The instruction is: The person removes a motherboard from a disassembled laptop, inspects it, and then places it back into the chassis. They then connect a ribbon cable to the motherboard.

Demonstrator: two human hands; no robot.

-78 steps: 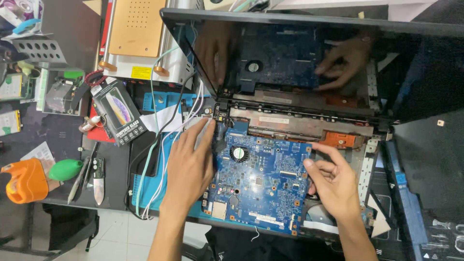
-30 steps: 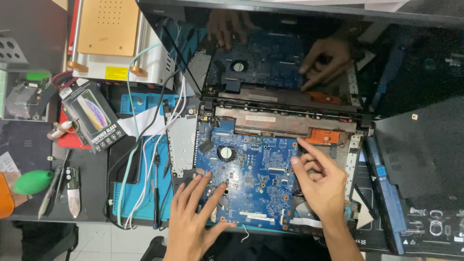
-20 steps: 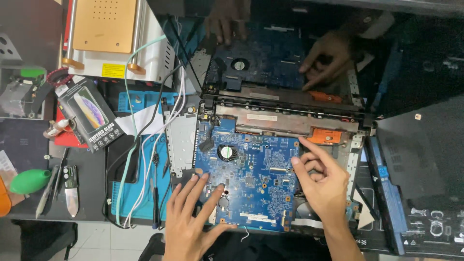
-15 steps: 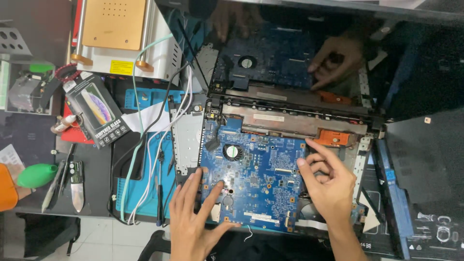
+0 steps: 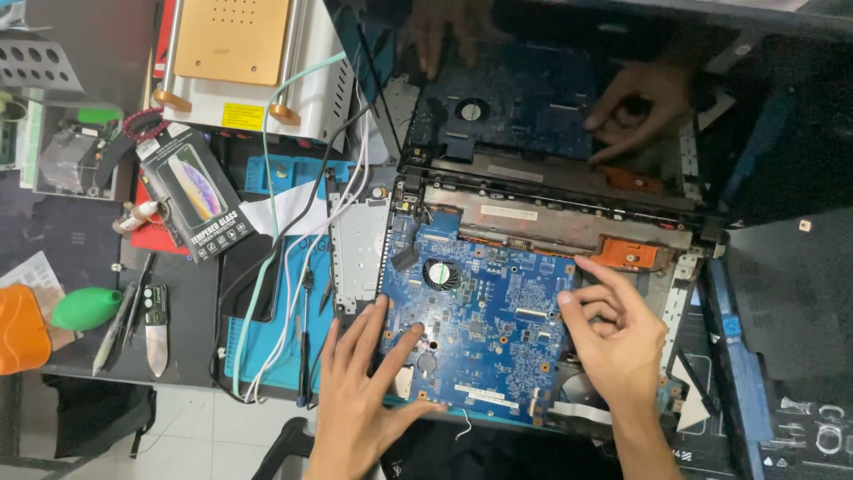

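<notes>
Both hands rest open, holding nothing: left hand and right hand press the blue circuit board in the laptop.

Left hand slid from board's upper left to lower-left edge of motherboard.

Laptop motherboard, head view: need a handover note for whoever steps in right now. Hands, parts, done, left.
Left hand: empty, fingers spread flat on the lower-left of the blue motherboard.
Right hand: empty, fingertips at the board's right edge, below the orange bracket.
Board sits in the opened laptop base, small fan upward; glossy screen stands open behind it.
Screwdriver lies on the blue mat, left of the base.
Done: base opened, board exposed.
Left: board not lifted out; whether screws or cables hold it, cannot tell.
</notes>
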